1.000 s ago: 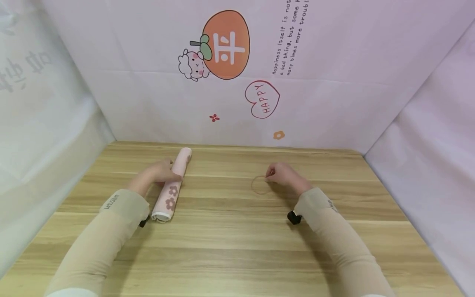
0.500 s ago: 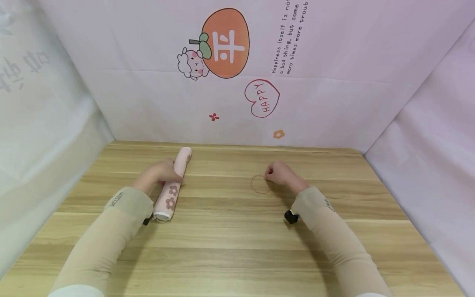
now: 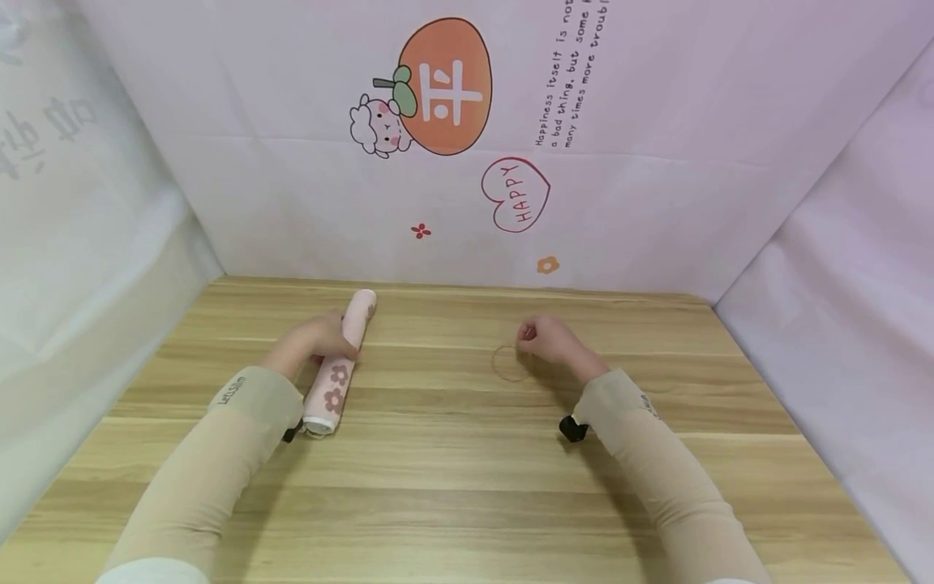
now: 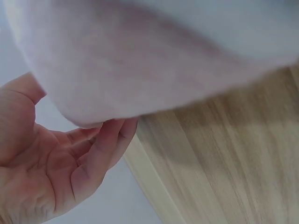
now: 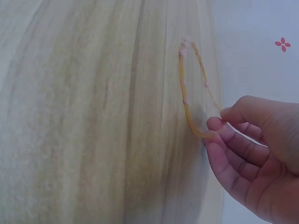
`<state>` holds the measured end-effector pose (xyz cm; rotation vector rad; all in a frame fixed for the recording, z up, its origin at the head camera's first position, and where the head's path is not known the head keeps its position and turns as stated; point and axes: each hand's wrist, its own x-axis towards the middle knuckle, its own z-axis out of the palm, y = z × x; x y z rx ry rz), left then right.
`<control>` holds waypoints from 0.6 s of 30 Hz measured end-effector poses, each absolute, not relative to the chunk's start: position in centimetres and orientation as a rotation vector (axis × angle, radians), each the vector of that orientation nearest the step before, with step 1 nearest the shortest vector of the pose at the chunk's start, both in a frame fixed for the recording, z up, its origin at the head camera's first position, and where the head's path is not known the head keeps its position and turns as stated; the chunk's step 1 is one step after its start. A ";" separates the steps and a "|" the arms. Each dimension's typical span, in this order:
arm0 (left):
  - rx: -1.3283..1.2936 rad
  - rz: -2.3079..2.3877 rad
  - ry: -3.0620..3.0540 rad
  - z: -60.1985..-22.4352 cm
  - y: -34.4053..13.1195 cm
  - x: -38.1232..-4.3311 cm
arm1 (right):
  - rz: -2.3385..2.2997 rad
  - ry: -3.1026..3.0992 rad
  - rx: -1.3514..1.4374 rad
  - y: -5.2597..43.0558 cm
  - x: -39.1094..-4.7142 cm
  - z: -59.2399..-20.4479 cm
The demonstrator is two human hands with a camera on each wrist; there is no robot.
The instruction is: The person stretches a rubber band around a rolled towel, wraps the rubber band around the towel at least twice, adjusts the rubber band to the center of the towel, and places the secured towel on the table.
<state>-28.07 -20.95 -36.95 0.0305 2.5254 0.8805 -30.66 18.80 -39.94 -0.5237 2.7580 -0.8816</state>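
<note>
1. On the left of the wooden table (image 3: 452, 454), there it was: the pink flowered roll (image 3: 334, 388), lying aslant, its far end farther right than its near end.
2. The left hand (image 3: 317, 337) had it round the middle, thumb across it and fingers curled about its left side, a hold that probably steadied something so long, round and ready to roll. Whether all of it rested on the wood, nobody could tell.
3. Over on the right, what delicate work! The right hand (image 3: 547, 338) pinched a thin elastic band (image 5: 183, 84), thumb and fingertips drawn together, the spare fingers loosely bent. So slight a thing likely allowed nothing firmer.
4. The band's loop reached left from that pinch, slack and round; gripping just the right edge presumably left its middle free.
5. Roll and band were well apart, giving each hand its own room before the white backdrop (image 3: 292, 211).
</note>
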 end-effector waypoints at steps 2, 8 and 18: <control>0.032 0.877 2.524 -37.0 -20.9 -28.1 | -0.911 2.742 -0.525 18.8 -30.6 -40.0; 0.046 0.837 2.554 -37.0 -20.9 -28.4 | -0.946 2.697 -0.444 18.8 -30.5 -40.0; 0.128 0.728 2.592 -36.0 -20.7 -28.4 | -1.012 2.673 -0.409 18.9 -30.4 -39.8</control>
